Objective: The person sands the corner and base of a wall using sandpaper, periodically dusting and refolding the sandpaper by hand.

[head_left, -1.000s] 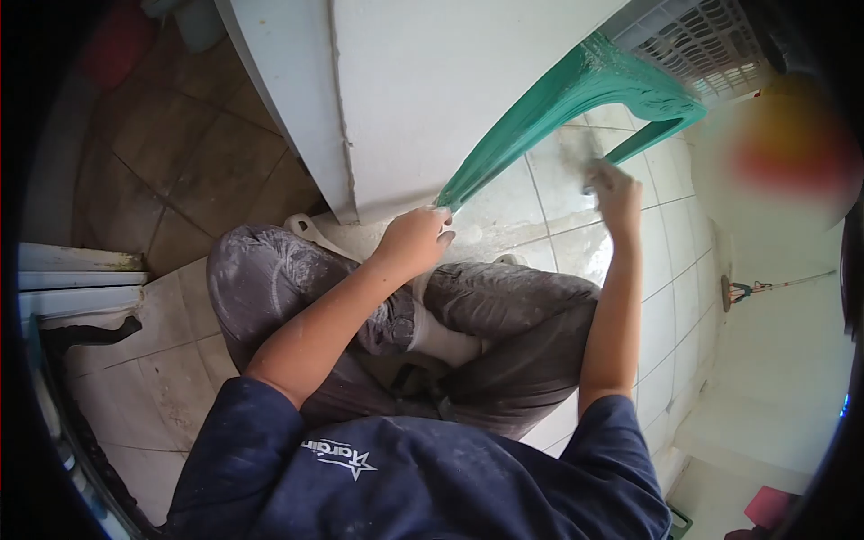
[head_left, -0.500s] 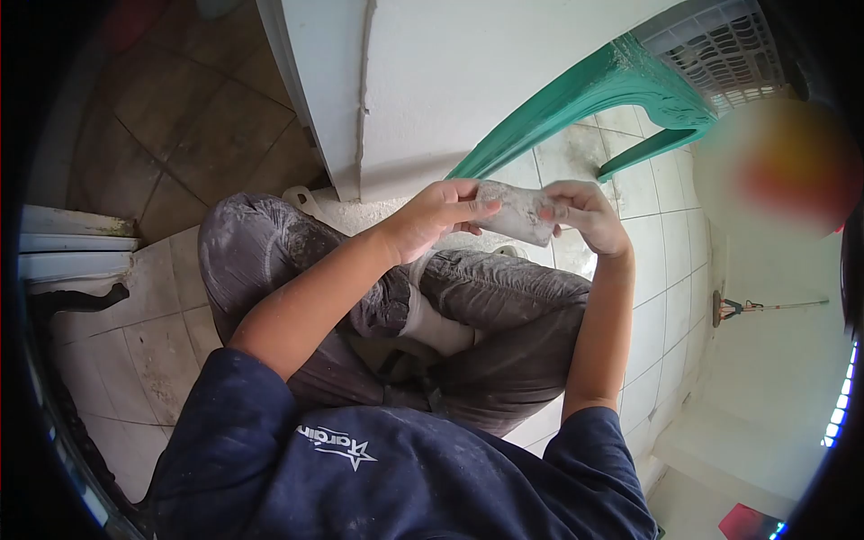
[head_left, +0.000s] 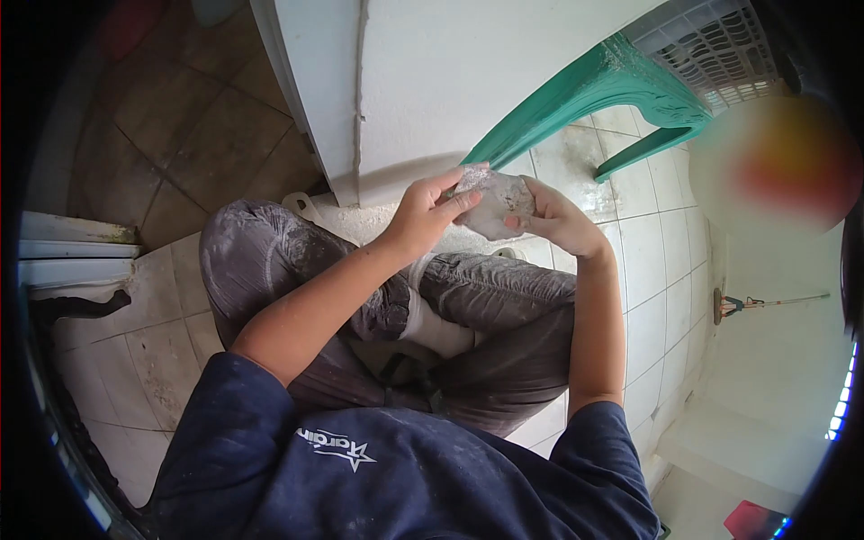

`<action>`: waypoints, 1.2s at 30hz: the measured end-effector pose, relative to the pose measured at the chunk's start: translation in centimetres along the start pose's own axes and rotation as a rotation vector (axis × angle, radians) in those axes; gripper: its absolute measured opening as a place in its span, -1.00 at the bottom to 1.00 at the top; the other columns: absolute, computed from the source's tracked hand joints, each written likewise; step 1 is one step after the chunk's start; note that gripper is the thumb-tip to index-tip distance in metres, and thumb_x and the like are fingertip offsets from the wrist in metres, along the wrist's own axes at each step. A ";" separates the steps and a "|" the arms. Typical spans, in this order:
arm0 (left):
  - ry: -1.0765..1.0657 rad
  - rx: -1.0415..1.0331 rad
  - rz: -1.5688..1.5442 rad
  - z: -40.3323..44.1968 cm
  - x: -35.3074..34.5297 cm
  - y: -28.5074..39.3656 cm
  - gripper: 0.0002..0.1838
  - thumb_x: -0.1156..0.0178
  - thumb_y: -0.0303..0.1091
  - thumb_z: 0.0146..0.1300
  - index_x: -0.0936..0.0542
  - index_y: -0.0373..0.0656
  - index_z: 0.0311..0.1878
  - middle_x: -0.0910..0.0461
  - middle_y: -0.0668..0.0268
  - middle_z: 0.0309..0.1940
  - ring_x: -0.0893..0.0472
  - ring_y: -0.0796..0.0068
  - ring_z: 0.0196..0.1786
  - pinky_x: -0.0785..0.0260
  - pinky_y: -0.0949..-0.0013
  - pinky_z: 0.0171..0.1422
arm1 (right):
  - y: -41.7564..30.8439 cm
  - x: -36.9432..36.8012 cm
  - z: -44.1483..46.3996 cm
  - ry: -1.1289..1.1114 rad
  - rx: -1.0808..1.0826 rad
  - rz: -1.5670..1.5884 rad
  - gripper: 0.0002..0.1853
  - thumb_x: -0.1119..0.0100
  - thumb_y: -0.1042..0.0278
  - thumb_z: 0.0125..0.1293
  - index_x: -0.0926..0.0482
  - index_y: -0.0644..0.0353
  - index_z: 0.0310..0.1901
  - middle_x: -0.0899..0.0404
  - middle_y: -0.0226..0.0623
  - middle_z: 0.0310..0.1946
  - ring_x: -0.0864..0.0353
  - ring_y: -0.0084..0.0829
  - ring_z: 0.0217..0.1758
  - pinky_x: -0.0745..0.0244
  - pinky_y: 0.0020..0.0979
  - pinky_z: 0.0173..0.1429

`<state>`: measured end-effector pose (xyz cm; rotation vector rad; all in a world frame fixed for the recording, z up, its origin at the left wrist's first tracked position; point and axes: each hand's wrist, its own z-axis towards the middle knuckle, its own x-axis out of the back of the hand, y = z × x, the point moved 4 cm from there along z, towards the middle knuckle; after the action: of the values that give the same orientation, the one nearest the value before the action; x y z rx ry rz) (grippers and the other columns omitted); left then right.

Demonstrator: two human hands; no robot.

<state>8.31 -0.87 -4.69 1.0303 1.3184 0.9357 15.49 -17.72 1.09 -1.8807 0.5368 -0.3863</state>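
A small, dusty grey-white piece of sandpaper (head_left: 493,205) is stretched between my hands, above my crossed legs and close to the white wall. My left hand (head_left: 430,214) pinches its left edge, thumb on top. On the opposite edge, my right hand (head_left: 565,223) is closed with the thumb pressed on the near face. Most fingertips are hidden behind the sheet. Its surface looks crumpled and marked with darker patches. White dust covers my dark trousers (head_left: 504,283).
Beyond my hands stands a green plastic stool (head_left: 589,90) near the white wall (head_left: 432,99). A grey plastic crate (head_left: 706,54) is at the upper right. A stick-like tool (head_left: 765,304) lies farther right. Pale tiles (head_left: 643,261) cover the floor; a doorway opens at upper left.
The sandpaper has turned and tilted between my hands, now looking wider and showing more dark patches. My right hand has shifted left, and both hands keep hold.
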 end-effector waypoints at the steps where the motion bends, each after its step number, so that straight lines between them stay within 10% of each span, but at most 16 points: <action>1: -0.009 0.024 0.058 -0.2 -0.1 0.1 -0.56 -0.17 -0.36 0.42 -0.46 -0.20 0.33 -0.63 0.45 -0.07 -0.45 0.77 -0.34 -0.43 0.60 -0.19 | 0.0 0.1 -0.2 0.001 0.007 -0.011 -0.39 -0.27 0.49 0.31 -0.26 0.44 0.33 -0.55 -0.26 0.07 -0.51 -0.56 0.11 -0.41 -0.46 0.21; 10: 0.155 -0.416 0.482 -1.3 -1.0 0.3 -0.56 -0.07 -0.54 0.41 -0.47 -0.07 0.34 -0.62 0.18 0.10 -0.61 0.68 -0.32 -0.62 0.44 -0.37 | 0.9 0.7 1.4 0.205 0.036 -0.305 -0.49 -0.24 0.48 0.29 -0.34 0.39 0.24 -0.65 -0.19 -0.27 -0.66 -0.52 -0.34 -0.62 -0.46 -0.33; 16: 0.189 -0.660 1.032 -1.6 -1.0 0.8 -0.28 -0.09 -0.74 0.07 -0.41 -0.15 0.38 -0.50 -0.09 0.21 -0.72 0.24 -0.27 -0.63 0.30 -0.23 | 0.9 -1.7 2.0 0.291 0.114 -0.225 -0.65 -0.15 0.49 0.33 -0.40 0.39 0.10 -0.66 -0.06 -0.39 -0.73 -0.41 -0.38 -0.64 -0.42 -0.37; 22: 0.195 -0.357 1.344 -2.9 -1.2 -1.3 -0.20 -0.11 -0.70 -0.03 -0.31 -0.28 0.41 -0.40 -0.17 0.28 -0.67 0.06 -0.31 -0.58 0.27 -0.20 | 1.6 -6.2 3.1 0.438 0.180 -0.664 -0.77 -0.02 0.51 0.31 -0.41 0.38 -0.02 -0.64 0.02 -0.48 -0.75 -0.21 -0.42 -0.65 -0.29 -0.32; 28: 0.244 -0.619 0.991 -1.8 -0.6 0.6 -0.36 -0.18 -0.58 0.17 -0.36 -0.29 0.38 -0.55 -0.20 0.10 -0.72 0.16 -0.31 -0.57 0.26 -0.25 | 1.5 -3.0 2.8 0.362 0.189 -0.289 -0.66 -0.15 0.48 0.25 -0.41 0.34 0.05 -0.67 0.03 -0.42 -0.76 -0.26 -0.39 -0.63 -0.29 -0.32; 36: 0.255 -0.278 0.541 -1.4 -0.2 0.9 -0.57 -0.12 -0.17 0.43 -0.55 -0.36 0.14 -0.66 -0.11 -0.12 -0.74 0.16 -0.28 -0.51 0.26 -0.24 | -0.5 6.0 -1.9 0.348 0.167 -0.066 -0.60 -0.09 0.65 0.28 -0.41 0.31 0.16 -0.62 -0.16 -0.11 -0.71 -0.31 -0.09 -0.73 -0.36 -0.18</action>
<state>6.96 -0.67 -3.76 1.0913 1.0822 1.6551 19.71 -22.22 2.32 -1.6804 0.6526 -0.7879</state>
